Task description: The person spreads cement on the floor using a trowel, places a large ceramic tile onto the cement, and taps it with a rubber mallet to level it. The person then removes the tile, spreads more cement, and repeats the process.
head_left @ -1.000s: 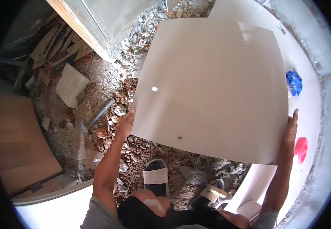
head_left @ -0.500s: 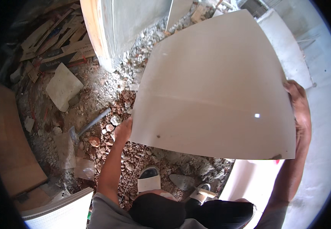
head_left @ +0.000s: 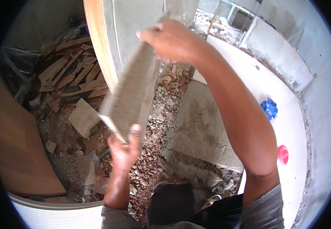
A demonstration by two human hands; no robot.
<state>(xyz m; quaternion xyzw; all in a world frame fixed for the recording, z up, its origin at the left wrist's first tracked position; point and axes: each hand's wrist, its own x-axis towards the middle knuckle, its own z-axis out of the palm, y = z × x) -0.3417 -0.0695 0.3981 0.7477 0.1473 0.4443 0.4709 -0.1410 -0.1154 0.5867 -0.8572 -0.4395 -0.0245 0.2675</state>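
A large tile [head_left: 127, 95] is tilted steeply on edge, with its rough grey underside showing and blurred by motion. My left hand [head_left: 124, 147] grips its lower end, thumb raised along the face. My right hand [head_left: 167, 42] is wrapped over the upper end, my forearm reaching across the right of the view. A patch of grey mortar [head_left: 196, 118] lies beside the tile, bordered on the left by loose rubble [head_left: 165, 99].
A doorway frame [head_left: 96, 34] stands ahead. Scrap cardboard [head_left: 74, 72] and a broken slab [head_left: 83, 118] lie left, near a brown board [head_left: 22, 149]. On the right are pale laid tiles [head_left: 287, 126], a blue crumpled bag [head_left: 269, 108] and a red round object [head_left: 283, 154].
The tile has swung from broad face-up to steeply on edge, uncovering the mortar. My right hand has moved up and left, and my left hand has shifted slightly lower.
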